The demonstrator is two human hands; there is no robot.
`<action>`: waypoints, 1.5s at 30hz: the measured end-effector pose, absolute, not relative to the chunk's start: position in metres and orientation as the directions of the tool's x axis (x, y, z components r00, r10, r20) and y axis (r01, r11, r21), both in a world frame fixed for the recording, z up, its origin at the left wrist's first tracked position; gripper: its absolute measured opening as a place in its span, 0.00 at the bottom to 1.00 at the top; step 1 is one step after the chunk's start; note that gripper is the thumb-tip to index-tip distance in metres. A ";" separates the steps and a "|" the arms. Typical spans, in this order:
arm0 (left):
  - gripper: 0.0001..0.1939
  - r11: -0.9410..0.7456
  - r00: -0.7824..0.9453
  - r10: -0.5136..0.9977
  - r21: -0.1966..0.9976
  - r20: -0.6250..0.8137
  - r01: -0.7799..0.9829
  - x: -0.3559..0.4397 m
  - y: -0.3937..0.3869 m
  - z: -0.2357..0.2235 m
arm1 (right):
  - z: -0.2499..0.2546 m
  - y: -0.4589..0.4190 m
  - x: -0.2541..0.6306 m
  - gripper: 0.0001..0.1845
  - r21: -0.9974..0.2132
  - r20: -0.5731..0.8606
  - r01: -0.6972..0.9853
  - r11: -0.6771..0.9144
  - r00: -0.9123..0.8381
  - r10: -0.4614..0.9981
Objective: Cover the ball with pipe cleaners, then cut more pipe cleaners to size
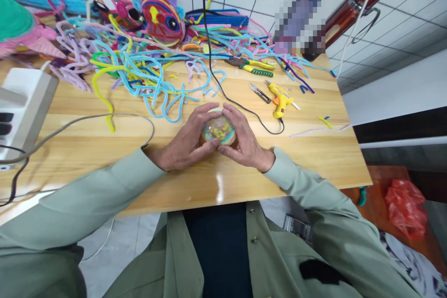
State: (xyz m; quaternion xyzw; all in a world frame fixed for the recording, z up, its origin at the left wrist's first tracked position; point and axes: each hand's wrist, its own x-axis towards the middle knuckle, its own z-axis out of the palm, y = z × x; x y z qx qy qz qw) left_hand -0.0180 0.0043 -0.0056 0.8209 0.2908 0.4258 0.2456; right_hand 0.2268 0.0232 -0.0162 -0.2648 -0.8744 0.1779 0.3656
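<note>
Both my hands are wrapped around a clear round dome (219, 126) with yellow bits showing through it and blue and yellow bands at its rim. It is low over the wooden table, near the front middle; I cannot tell if it rests there. My left hand (190, 139) curves round its left side, thumb at the near edge. On the opposite side, my right hand (244, 139) closes round it in the same way. The fingertips of both hands nearly meet at the far side. My palms hide part of its sides.
Pipe cleaners (153, 79) lie tangled behind my hands, with fuzzy craft figures (162, 18) beyond. To the right are pliers (251, 66), snips (260, 93) and a yellow glue gun (279, 98), its black cord (240, 108) running close by. A white power strip (31, 98) sits at left.
</note>
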 end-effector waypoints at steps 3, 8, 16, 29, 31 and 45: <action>0.30 -0.703 0.491 0.683 0.669 0.541 0.241 -0.020 0.006 -0.005 | -0.016 0.024 0.228 0.52 -0.508 0.532 0.345 0.789 -0.596 0.602; 0.29 -0.679 0.497 0.701 0.691 0.511 0.247 -0.021 0.007 -0.004 | -0.016 0.024 0.229 0.50 -0.516 0.537 0.341 0.786 -0.586 0.607; 0.31 -0.653 0.464 0.728 0.716 0.504 0.247 -0.017 0.006 -0.006 | -0.016 0.023 0.228 0.53 -0.590 0.424 0.410 0.696 -0.576 0.699; 0.29 -0.614 0.414 0.770 0.740 0.487 0.272 -0.014 0.007 -0.009 | -0.006 0.024 0.226 0.49 -0.602 0.406 0.397 0.693 -0.595 0.694; 0.31 -0.612 0.411 0.772 0.741 0.485 0.277 -0.015 0.008 -0.010 | -0.006 0.025 0.226 0.50 -0.612 0.374 0.423 0.668 -0.589 0.716; 0.27 -0.684 0.456 0.698 0.702 0.552 0.197 -0.019 0.013 -0.010 | 0.000 0.027 0.227 0.52 -0.685 0.205 0.509 0.521 -0.552 0.808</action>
